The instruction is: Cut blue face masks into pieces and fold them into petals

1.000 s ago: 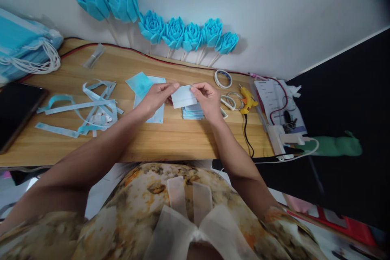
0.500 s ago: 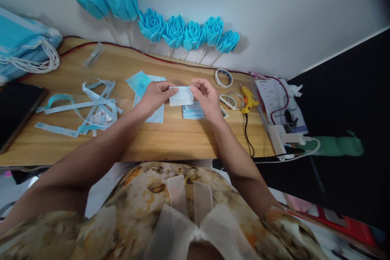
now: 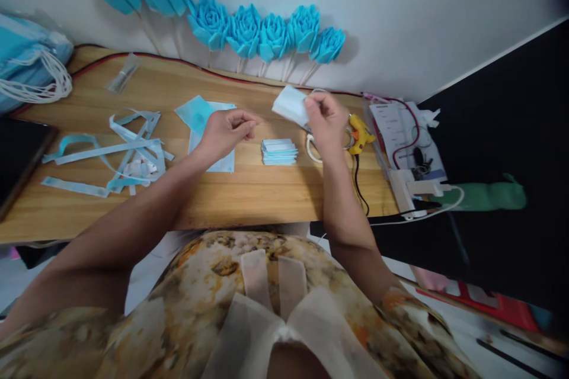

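- Right grip [image 3: 311,108]: pinched on a pale blue sheet [image 3: 290,105] at its right edge; how many fingers back it I cannot tell, since the sheet hides them.
- Sheet: extends leftward from my right grip, off the worktop [image 3: 267,204].
- Left grip [image 3: 254,123]: released, fingers loosely bent, carrying nothing.
- Folded stack [image 3: 279,152]: on the worktop, nearer my body than the sheet; long axis left to right. My left fingertips are the nearer.
- Glue gun [image 3: 362,135]: right of my right hand.
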`<state>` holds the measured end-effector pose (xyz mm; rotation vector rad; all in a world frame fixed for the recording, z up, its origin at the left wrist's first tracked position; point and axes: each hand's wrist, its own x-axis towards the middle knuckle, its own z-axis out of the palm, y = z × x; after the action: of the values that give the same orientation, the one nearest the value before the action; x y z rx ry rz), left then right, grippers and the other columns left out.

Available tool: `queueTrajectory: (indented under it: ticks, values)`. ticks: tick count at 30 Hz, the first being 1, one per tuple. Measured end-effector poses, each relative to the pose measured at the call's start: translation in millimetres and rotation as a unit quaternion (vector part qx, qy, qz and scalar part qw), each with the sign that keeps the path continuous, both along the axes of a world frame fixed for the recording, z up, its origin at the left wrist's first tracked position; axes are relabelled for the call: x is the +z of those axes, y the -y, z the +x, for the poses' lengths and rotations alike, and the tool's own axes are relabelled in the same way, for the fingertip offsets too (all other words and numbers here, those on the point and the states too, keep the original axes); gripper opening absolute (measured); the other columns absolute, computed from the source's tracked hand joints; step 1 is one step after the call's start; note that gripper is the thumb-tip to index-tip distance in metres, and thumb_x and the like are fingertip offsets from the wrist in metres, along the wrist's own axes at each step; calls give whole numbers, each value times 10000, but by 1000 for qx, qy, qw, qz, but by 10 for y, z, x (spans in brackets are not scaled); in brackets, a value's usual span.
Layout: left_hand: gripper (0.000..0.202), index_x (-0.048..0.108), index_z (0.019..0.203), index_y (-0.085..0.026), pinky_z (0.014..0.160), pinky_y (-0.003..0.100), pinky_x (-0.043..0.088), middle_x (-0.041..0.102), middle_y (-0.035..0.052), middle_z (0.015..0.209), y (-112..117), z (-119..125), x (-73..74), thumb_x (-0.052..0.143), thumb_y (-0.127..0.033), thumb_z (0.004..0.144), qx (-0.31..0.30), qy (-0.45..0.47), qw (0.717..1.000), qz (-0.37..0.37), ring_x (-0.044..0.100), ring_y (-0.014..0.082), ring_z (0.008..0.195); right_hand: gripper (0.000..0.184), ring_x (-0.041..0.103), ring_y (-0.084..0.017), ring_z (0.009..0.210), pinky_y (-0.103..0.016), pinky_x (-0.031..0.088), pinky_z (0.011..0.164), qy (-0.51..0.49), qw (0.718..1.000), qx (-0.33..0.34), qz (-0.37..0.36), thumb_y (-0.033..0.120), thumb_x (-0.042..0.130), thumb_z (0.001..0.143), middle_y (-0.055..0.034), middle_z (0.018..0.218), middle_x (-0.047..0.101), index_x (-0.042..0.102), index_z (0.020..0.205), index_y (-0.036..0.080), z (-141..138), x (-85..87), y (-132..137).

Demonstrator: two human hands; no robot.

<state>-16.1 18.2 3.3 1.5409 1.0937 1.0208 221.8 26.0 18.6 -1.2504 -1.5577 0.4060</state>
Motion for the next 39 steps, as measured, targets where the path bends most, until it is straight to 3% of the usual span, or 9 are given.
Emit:
queueTrajectory:
  ticks: [3,6,11,18,22,25,33,37,39]
  values:
    - [233,776,969,-150,868,368,580,806,95,971,46,50,-77,600,-296,924,-46,-93,986,133,742,220,900,422,564,-180,768,-330,479,693,-61,998,-17,-10,653,615,898,-18,785,557,643,895,232,213,-21,-123]
    - [356,739,1227,-143,1086,483,509,741,143,1299,151,141,-148,561,-324,977,-144,-176,938,262,684,296,1216,495,562,-171,771,-311,480,665,-74,996,12,-49,738,573,881,-11,785,525,614,907,246,270,-56,-167]
    - [492,608,1431,-129,1192,542,420,546,179,1547,357,243,-145,612,-316,975,-242,-318,868,294,523,348,1430,546,501,-125,677,-269,453,596,-101,983,77,-131,782,640,799,13,740,496,585,823,240,177,40,-56]
    - [447,646,1379,-126,1197,513,416,582,180,1509,467,247,-180,624,-333,983,-286,-391,815,320,499,372,1441,560,394,-91,566,-242,345,508,-141,955,150,-212,752,771,705,41,657,452,600,797,227,249,240,242]
    - [392,692,1282,-116,1174,508,429,597,184,1483,505,256,-175,667,-329,954,-288,-403,801,337,522,381,1405,536,337,-80,504,-260,326,473,-125,934,172,-288,727,774,720,58,602,461,622,811,221,261,67,303]
    - [366,703,1239,-148,1116,494,466,696,152,1320,540,262,-141,698,-346,931,-290,-415,796,332,593,362,1301,462,362,-81,497,-277,366,500,-53,924,191,-327,670,729,794,55,603,521,663,836,215,210,-125,275]
    - [456,654,1320,-140,1173,494,401,554,195,1521,568,238,-134,723,-329,910,-288,-428,790,331,526,359,1388,248,529,-136,659,-288,403,639,111,954,151,-235,413,627,894,7,697,631,698,813,190,109,-337,255]
    - [242,726,1125,-159,951,417,548,753,137,1175,583,259,-10,563,-294,1007,-330,-354,809,334,692,291,1121,218,524,-135,675,-281,391,666,119,953,151,-235,371,614,882,4,734,654,697,824,178,108,-308,277]
    - [306,737,1071,-177,865,378,566,776,93,1003,602,279,56,457,-300,1054,-324,-301,830,341,720,249,978,215,509,-129,670,-277,380,665,114,953,151,-237,363,617,873,2,744,660,698,821,170,106,-295,284]
